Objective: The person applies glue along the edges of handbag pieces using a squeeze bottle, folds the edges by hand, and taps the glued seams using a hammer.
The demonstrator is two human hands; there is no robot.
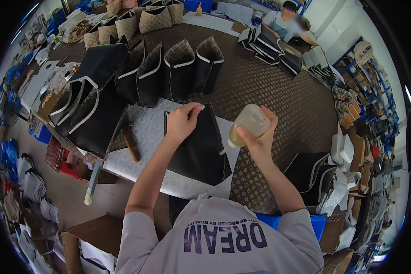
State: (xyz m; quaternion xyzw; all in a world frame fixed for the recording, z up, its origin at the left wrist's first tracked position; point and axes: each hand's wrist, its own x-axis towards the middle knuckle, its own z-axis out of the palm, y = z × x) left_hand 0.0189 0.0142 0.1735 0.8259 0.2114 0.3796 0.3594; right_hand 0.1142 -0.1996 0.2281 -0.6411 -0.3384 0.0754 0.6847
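Pinching the far edge of a smooth black panel [198, 153] between thumb and bent fingers of the left hand [185, 121]. Curling the right hand [261, 137] around a rounded, translucent squeeze bottle [252, 121], nozzle tilted down by the panel's right side. Keeping that panel on a pale patterned sheet [153, 121], right of a brown tool [130, 144]. Facing 4 upright black bags [179, 77] beyond the left hand. Wearing a T-shirt [223, 237] lettered "DREAM" (upside down from here).
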